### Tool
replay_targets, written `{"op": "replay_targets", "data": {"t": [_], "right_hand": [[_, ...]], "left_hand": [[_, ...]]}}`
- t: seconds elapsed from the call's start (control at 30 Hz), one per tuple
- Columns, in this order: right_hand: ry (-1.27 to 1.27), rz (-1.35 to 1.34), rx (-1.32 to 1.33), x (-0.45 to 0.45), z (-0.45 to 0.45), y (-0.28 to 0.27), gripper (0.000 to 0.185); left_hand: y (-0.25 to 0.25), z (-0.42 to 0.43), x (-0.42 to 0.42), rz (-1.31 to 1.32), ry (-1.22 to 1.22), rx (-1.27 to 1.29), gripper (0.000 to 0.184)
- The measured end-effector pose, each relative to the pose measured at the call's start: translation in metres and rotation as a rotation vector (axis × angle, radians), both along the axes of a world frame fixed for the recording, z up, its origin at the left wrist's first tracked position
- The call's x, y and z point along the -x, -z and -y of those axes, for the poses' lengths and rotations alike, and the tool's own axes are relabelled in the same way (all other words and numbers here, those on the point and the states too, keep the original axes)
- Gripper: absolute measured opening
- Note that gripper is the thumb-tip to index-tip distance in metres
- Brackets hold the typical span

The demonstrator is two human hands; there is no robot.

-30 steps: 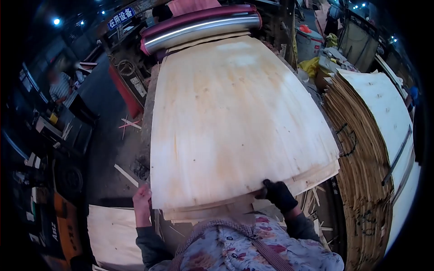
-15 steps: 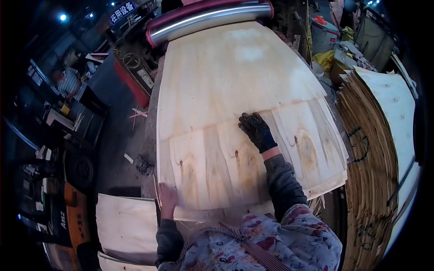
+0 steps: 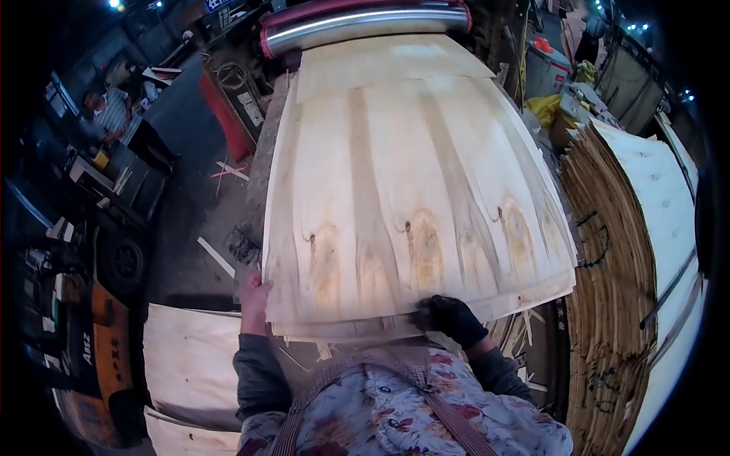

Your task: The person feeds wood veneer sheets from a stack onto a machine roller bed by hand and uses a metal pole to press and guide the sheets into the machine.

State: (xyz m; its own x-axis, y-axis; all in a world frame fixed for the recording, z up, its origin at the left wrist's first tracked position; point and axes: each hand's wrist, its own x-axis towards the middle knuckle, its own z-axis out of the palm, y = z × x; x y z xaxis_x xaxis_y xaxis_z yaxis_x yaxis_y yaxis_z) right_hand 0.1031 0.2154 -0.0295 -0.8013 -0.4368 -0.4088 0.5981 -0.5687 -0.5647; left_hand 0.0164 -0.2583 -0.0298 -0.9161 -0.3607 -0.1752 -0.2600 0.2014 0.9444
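Note:
A broad, pale wood veneer sheet (image 3: 388, 205) with brown streaks and knots lies on top of a stack in front of me. My left hand (image 3: 255, 295), bare, is closed at the sheet's near left corner, with the fingers at its side edge. In a dark glove, my right hand (image 3: 450, 319) is at the near edge, right of the middle, its fingers curled over the border and slightly blurred. Another veneer sheet (image 3: 395, 57) overlaps the far end and reaches up to a shiny metal roller (image 3: 365, 26).
A tall stack of veneer (image 3: 608, 304) stands at the right. More sheets (image 3: 194, 365) lie low at the left, beside an orange vehicle (image 3: 114, 342). Wood scraps (image 3: 217, 257) litter the floor. Another person (image 3: 114, 114) stands far left.
The far sheet has slid away toward the roller, uncovering more of the streaked sheet. My right hand has come back from mid-sheet to the near edge. My left hand has shifted outward and slightly up.

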Motion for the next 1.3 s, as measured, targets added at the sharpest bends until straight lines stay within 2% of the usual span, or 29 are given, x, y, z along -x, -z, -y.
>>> {"op": "replay_targets", "data": {"t": [0.03,0.07,0.13,0.17,0.23,0.3,0.33,0.4,0.43,0.57,0.6,0.63,0.7,0.73,0.8,0.83,0.87,0.9,0.93,1.0,1.07,1.13,1.2,1.3], "right_hand": [[-0.002,-0.001,-0.006,-0.008,-0.006,0.024,0.032],[0.002,-0.081,-0.240,-0.012,-0.014,0.063,0.032],[0.007,-0.164,-0.484,-0.023,-0.022,0.087,0.033],[0.052,-0.368,-0.689,-0.027,-0.025,0.088,0.033],[0.098,-0.578,-0.899,-0.027,-0.024,0.072,0.035],[0.262,0.091,-0.128,-0.027,-0.013,0.014,0.038],[0.265,0.086,-0.130,-0.031,-0.013,-0.002,0.038],[0.096,-0.091,-0.390,-0.035,-0.015,-0.025,0.041],[0.167,-0.040,-0.423,-0.032,-0.011,-0.033,0.042],[0.248,-0.080,-0.285,-0.031,-0.020,-0.028,0.039],[0.165,-0.192,-0.504,-0.026,-0.016,-0.050,0.039],[0.124,-0.428,-0.673,-0.023,-0.022,-0.034,0.039],[0.087,-0.667,-0.833,-0.005,-0.026,-0.008,0.039],[0.077,-0.572,-0.804,0.010,-0.025,0.000,0.025],[-0.221,-0.945,-1.680,0.049,-0.007,-0.064,0.012],[-0.049,-0.779,-1.301,0.074,-0.004,-0.042,0.013],[0.183,-0.595,-0.780,0.099,-0.002,-0.019,0.014],[0.380,-0.459,-0.391,0.123,0.005,-0.015,0.015],[0.437,-0.198,0.011,0.136,0.003,-0.016,0.019],[0.429,-0.207,0.057,0.153,0.000,-0.018,0.016],[0.424,-0.210,0.100,0.164,0.002,-0.018,0.014],[0.384,-0.244,0.311,0.164,0.002,-0.021,0.017],[0.403,-0.239,0.328,0.169,0.005,-0.047,0.015],[0.411,-0.272,0.307,0.179,0.006,-0.092,0.013]], "left_hand": [[-0.011,-0.002,-0.004,-0.017,-0.015,-0.023,0.038],[-0.031,-0.002,-0.006,-0.019,-0.015,-0.030,0.038],[-0.060,-0.004,-0.008,-0.071,0.058,-0.207,0.038],[-0.073,-0.001,-0.008,-0.074,0.080,-0.242,0.042],[-0.101,0.001,-0.010,-0.108,0.114,-0.324,0.044],[-0.117,0.006,-0.012,-0.139,0.123,-0.451,0.051],[-0.126,0.004,-0.014,-0.143,0.127,-0.454,0.051],[-0.142,-0.004,-0.020,-0.156,0.110,-0.458,0.051],[-0.146,-0.007,-0.023,-0.149,0.093,-0.453,0.052],[-0.138,-0.007,-0.028,-0.232,-0.012,-0.461,0.051],[-0.137,-0.008,-0.024,-0.242,-0.008,-0.460,0.051],[-0.139,-0.011,-0.020,-0.236,-0.003,-0.486,0.051],[-0.125,-0.002,-0.010,-0.217,0.034,-0.476,0.049],[-0.107,0.002,0.001,-0.219,0.035,-0.471,0.049],[-0.077,0.007,0.024,-0.118,-0.002,-0.395,0.046],[-0.063,0.005,0.030,-0.051,-0.022,-0.403,0.046],[-0.054,-0.007,0.034,-0.010,-0.077,-0.283,0.047],[-0.017,0.003,0.042,0.027,0.007,0.040,0.047],[0.018,0.017,0.044,0.066,0.088,0.364,0.048],[0.008,-0.026,0.025,-0.011,0.142,0.643,0.048],[-0.002,-0.058,0.011,-0.011,0.059,0.725,0.049],[0.003,-0.080,0.005,0.004,-0.021,0.793,0.049],[0.007,-0.099,0.004,-0.155,0.076,0.902,0.051],[-0.003,-0.134,0.020,-0.252,0.293,0.906,0.053]]}}
